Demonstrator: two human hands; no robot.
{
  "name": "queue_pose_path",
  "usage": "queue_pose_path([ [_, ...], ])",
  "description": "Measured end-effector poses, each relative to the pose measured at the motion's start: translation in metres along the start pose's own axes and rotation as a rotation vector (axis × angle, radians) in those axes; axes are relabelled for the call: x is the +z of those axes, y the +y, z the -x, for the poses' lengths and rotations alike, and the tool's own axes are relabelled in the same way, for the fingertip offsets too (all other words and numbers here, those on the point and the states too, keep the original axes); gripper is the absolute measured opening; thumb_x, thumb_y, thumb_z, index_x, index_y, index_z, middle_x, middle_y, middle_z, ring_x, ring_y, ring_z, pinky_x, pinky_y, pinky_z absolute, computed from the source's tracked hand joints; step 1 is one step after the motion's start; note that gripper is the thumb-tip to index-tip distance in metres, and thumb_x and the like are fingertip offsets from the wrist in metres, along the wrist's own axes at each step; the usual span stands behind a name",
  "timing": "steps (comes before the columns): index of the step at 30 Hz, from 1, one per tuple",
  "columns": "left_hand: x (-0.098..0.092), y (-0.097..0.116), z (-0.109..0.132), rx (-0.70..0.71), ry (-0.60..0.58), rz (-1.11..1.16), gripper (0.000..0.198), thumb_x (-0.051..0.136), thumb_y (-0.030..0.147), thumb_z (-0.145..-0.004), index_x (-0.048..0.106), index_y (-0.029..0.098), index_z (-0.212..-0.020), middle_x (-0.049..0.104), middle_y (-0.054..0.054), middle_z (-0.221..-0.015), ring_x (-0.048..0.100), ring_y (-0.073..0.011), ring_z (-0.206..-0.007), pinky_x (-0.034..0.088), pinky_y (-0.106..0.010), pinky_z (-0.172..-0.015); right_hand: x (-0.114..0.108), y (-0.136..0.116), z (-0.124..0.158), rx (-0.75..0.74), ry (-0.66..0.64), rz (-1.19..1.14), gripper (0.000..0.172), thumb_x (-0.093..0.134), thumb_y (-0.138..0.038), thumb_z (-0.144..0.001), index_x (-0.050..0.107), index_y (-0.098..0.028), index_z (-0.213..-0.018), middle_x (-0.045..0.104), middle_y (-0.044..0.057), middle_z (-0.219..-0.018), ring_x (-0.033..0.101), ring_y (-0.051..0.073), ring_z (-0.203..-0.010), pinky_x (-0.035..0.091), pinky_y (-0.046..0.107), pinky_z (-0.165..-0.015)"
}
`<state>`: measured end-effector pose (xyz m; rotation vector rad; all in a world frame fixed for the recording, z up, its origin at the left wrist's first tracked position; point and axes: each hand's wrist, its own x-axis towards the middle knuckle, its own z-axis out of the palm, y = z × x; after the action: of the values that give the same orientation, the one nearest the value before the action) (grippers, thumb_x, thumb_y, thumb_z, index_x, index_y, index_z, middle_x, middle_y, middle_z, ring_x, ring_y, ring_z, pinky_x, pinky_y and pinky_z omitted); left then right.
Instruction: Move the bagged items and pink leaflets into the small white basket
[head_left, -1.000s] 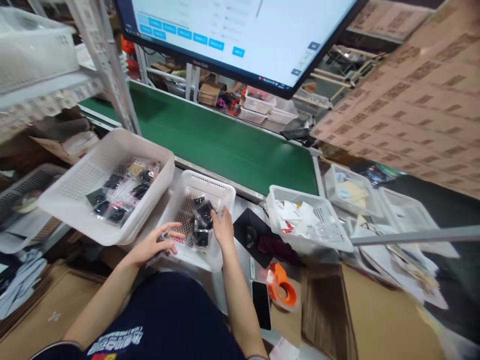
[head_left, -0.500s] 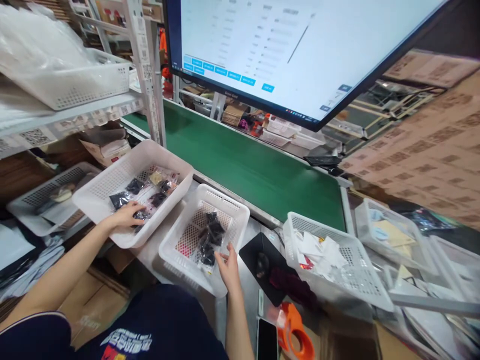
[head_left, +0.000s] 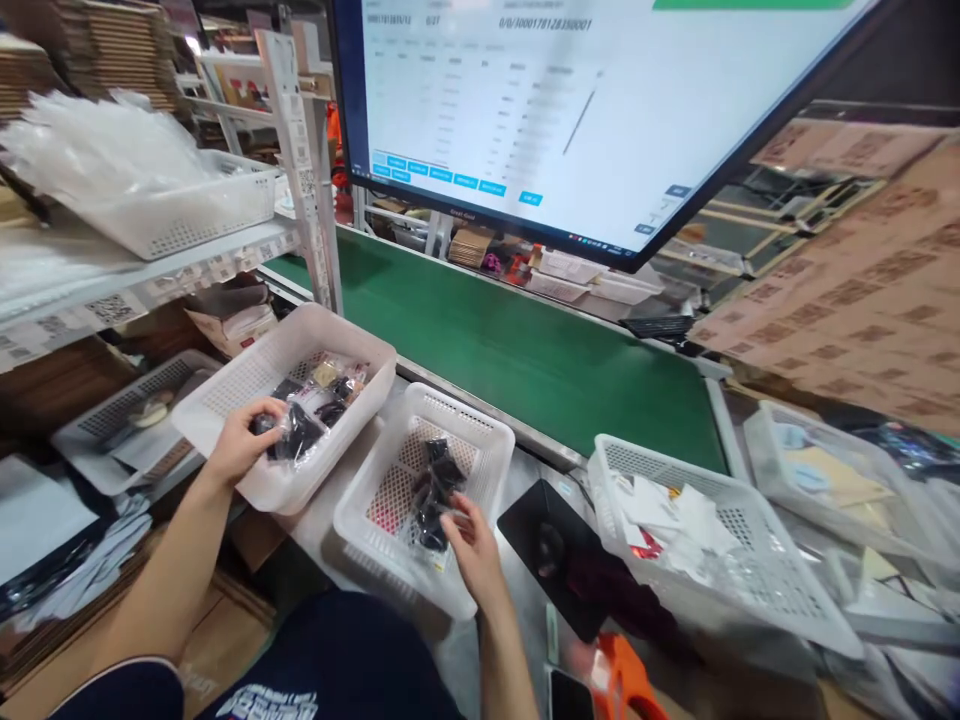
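Note:
My left hand (head_left: 246, 437) is closed on a clear plastic packet with black contents (head_left: 296, 432), held at the near side of the larger white basket (head_left: 225, 385). More small bagged items (head_left: 337, 385) lie in that basket. My right hand (head_left: 472, 540) hovers over the right side of the smaller white basket (head_left: 352, 515), fingers apart and curved. Beneath its fingertips lie several black items in clear bags (head_left: 435, 490); whether the fingers touch them I cannot tell.
Behind the baskets runs a green conveyor belt (head_left: 480, 330), with a monitor (head_left: 480, 120) above it. To the right are a mouse (head_left: 550, 548) on a black pad, a white basket of papers (head_left: 607, 470), an orange tape dispenser (head_left: 626, 680) and a phone (head_left: 570, 695). Shelving (head_left: 150, 270) stands at left.
My left hand has gone from reaching among the bagged items to gripping a black packet and lifting it slightly. My right hand stays over the smaller basket. The view has shifted a little.

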<state>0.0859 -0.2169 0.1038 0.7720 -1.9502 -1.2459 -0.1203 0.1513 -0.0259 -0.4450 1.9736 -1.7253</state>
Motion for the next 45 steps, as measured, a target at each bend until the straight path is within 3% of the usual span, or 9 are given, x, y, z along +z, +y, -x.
queue_pose_path([
  [5,0.102,0.028,0.036,0.001,-0.241,0.184,0.024,0.086,0.037,-0.067,0.073,0.021,-0.077,0.076,-0.006,-0.092,0.069,-0.0264,-0.096,0.053,-0.037,-0.096,0.066,-0.067,-0.005,-0.101,-0.209,-0.274,0.086,0.097,-0.054,-0.072,0.062,-0.027,-0.146,0.075,0.013,-0.140,0.074,0.031,-0.120,0.065,0.044,-0.094],
  [10,0.148,0.021,0.066,-0.370,-0.359,0.406,0.051,0.092,0.043,-0.066,0.082,0.019,-0.110,0.079,-0.008,-0.111,0.071,-0.0249,-0.104,0.056,-0.032,-0.092,0.060,-0.075,-0.008,0.047,-0.145,-0.294,0.058,0.099,-0.049,-0.067,0.071,-0.023,-0.111,0.077,0.003,-0.102,0.070,0.019,-0.082,0.060,0.031,-0.070],
  [20,0.157,0.015,0.079,-0.530,-0.243,0.420,0.056,0.106,0.047,-0.048,0.082,0.014,-0.086,0.059,0.003,-0.071,0.059,-0.0133,-0.061,0.061,-0.028,-0.055,0.048,-0.036,-0.004,0.160,-0.025,-0.341,0.071,0.101,-0.051,-0.056,0.066,-0.024,-0.111,0.075,0.002,-0.094,0.066,0.018,-0.065,0.053,0.027,-0.050],
  [25,0.139,0.013,0.072,-0.541,-0.023,0.516,0.061,0.108,0.057,-0.044,0.078,0.014,-0.076,0.069,-0.002,-0.082,0.063,-0.0139,-0.066,0.061,-0.026,-0.052,0.018,-0.013,-0.035,0.123,0.146,-0.210,0.076,0.090,-0.071,-0.063,0.062,-0.022,-0.113,0.076,0.013,-0.107,0.075,0.035,-0.101,0.066,0.050,-0.088],
  [29,0.125,0.009,0.071,-0.540,0.064,0.605,0.062,0.109,0.055,-0.044,0.075,0.015,-0.077,0.074,-0.008,-0.115,0.070,-0.0182,-0.083,0.064,-0.027,-0.056,0.010,-0.002,-0.047,0.076,0.261,-0.126,0.115,0.095,-0.067,-0.053,0.049,-0.019,-0.146,0.055,0.027,-0.157,0.046,0.047,-0.155,0.046,0.061,-0.125],
  [32,0.137,0.008,0.082,-0.572,-0.055,0.666,0.057,0.107,0.055,-0.054,0.074,0.017,-0.080,0.075,-0.013,-0.129,0.075,-0.0248,-0.097,0.067,-0.033,-0.069,0.036,-0.002,-0.034,0.036,0.059,-0.195,0.119,0.093,-0.067,-0.063,0.038,-0.026,-0.161,0.054,0.023,-0.163,0.057,0.043,-0.150,0.054,0.062,-0.117],
  [37,0.168,0.016,0.099,-0.340,-0.326,0.702,0.043,0.097,0.056,-0.077,0.077,0.022,-0.093,0.074,-0.018,-0.147,0.065,-0.0384,-0.143,0.045,-0.054,-0.127,0.066,-0.021,-0.010,0.080,-0.226,-0.326,0.074,0.096,-0.059,-0.075,0.062,-0.029,-0.133,0.079,0.010,-0.122,0.078,0.031,-0.108,0.068,0.044,-0.086],
  [40,0.154,0.028,0.075,-0.115,-0.391,0.551,0.073,0.101,0.049,-0.072,0.077,0.026,-0.137,0.060,-0.017,-0.166,0.050,-0.0404,-0.160,0.031,-0.056,-0.137,0.039,-0.025,-0.013,0.126,-0.098,-0.325,0.076,0.098,-0.061,-0.073,0.062,-0.029,-0.132,0.079,0.006,-0.107,0.078,0.029,-0.090,0.067,0.039,-0.070],
  [45,0.082,0.026,-0.042,0.182,-0.369,0.096,0.073,0.083,0.037,-0.089,0.066,0.022,-0.158,0.060,-0.019,-0.165,0.048,-0.0417,-0.159,0.023,-0.061,-0.139,-0.034,0.004,-0.019,0.035,0.192,0.142,0.118,0.093,-0.074,-0.067,0.046,-0.023,-0.162,0.072,0.019,-0.141,0.067,0.043,-0.138,0.061,0.056,-0.109],
])
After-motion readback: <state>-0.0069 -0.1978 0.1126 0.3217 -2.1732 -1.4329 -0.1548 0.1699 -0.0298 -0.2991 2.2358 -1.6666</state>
